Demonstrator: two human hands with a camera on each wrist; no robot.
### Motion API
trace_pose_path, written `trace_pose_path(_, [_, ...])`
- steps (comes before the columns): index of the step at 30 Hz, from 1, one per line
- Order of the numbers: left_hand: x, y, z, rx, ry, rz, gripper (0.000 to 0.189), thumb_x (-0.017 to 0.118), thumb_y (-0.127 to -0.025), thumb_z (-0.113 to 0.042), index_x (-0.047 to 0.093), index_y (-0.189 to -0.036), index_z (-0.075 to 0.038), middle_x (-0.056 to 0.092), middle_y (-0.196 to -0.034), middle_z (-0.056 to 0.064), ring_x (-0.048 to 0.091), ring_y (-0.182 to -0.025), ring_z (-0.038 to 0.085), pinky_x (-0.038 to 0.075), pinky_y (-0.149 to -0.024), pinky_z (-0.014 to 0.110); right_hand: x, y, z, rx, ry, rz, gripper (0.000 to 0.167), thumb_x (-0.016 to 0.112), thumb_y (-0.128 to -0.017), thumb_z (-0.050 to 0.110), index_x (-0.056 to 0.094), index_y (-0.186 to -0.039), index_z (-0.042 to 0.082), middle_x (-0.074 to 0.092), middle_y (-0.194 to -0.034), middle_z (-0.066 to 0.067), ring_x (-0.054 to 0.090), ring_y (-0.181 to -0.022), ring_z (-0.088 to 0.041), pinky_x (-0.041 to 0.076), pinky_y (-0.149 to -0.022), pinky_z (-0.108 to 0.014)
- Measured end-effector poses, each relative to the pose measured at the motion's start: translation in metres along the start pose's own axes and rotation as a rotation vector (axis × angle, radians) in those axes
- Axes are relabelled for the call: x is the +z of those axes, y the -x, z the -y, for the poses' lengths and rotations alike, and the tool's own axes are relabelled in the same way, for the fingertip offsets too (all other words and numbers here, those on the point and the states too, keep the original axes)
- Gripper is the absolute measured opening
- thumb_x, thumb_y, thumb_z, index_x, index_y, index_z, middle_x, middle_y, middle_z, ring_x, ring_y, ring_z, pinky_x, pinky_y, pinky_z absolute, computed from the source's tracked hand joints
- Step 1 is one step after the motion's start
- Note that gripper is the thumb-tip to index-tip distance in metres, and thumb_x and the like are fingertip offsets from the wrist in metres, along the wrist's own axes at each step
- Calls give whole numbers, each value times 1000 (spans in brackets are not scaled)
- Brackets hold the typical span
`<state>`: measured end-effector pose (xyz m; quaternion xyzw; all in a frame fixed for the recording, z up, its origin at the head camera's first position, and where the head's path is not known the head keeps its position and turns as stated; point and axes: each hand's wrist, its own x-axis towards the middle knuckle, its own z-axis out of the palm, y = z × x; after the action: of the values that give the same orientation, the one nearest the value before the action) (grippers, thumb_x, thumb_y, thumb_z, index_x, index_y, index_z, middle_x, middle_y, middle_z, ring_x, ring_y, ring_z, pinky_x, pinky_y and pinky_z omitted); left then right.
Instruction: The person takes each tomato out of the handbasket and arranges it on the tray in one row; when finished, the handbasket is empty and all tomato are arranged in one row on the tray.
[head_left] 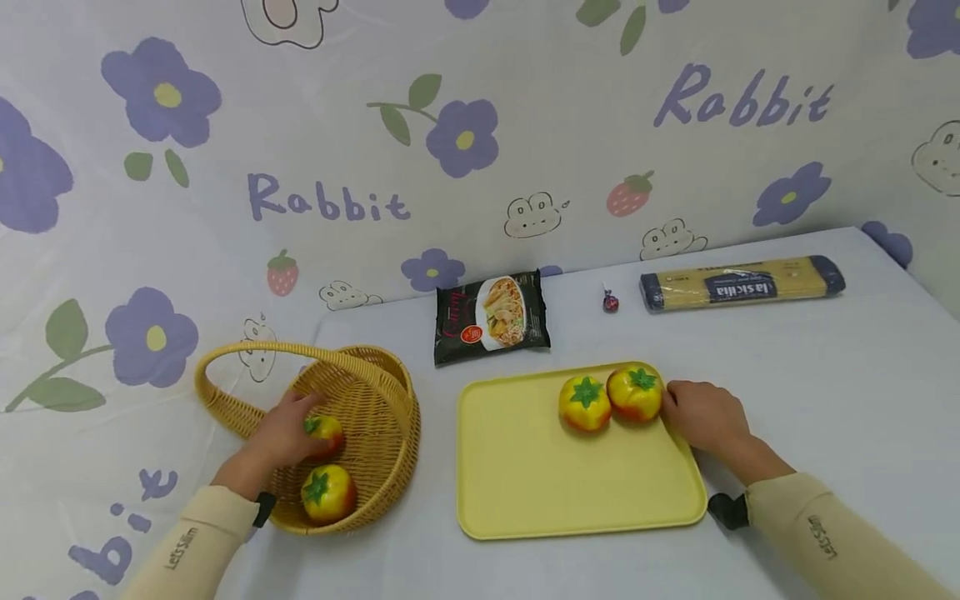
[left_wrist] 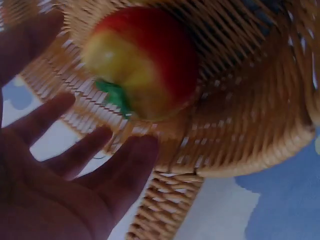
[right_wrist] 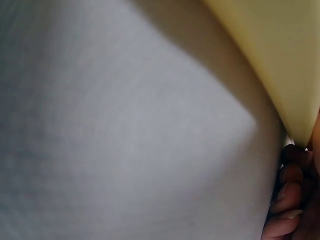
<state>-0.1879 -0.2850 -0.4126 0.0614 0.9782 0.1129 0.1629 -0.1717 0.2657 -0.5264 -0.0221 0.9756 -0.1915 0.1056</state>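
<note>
In the head view my left hand [head_left: 281,435] reaches into a wicker basket [head_left: 382,408] at the left, over a yellow-red toy persimmon [head_left: 327,433]. The left wrist view shows that hand's fingers [left_wrist: 127,167] spread beside the persimmon [left_wrist: 145,62], with a gap between. Another persimmon [head_left: 328,493] lies nearer the basket's front. My right hand [head_left: 707,419] grips the right rim of a yellow tray [head_left: 525,475]; its curled fingers [right_wrist: 287,197] show at the tray's edge in the right wrist view. Two persimmons, one left [head_left: 585,405] and one right [head_left: 635,393], sit side by side near the tray's back right corner.
Behind the tray lies a black instant-noodle packet [head_left: 492,317]. A small wrapped lollipop [head_left: 611,300] and a pack of spaghetti [head_left: 742,283] lie farther right along the back. The basket's tall handle [head_left: 255,346] arches beside my left hand. A patterned cloth hangs behind.
</note>
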Motion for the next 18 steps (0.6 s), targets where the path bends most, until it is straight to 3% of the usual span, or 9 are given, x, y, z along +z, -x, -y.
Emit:
trace_pose_path(5, [7,-4,12,-21,-31,73,69,78,-79,-19,47,-135,7,44,-134,33,44,-122,48,40,-99,59,4,-1,2,-11,4,-30,33,40,-99,27,49,-70,13,46,-61,-3,45,-57,-20,34,-52,-31])
trace_pose_path(18, [19,-7,20,-9,-45,31,65,81,-75,-19,51,-128,2,50,-122,30,54,-103,37,48,-88,54,4,0,-3,-1,10,-50,33,41,-98,28,49,-69,14,47,-61,-4,46,-56,-20,34,-50,-32])
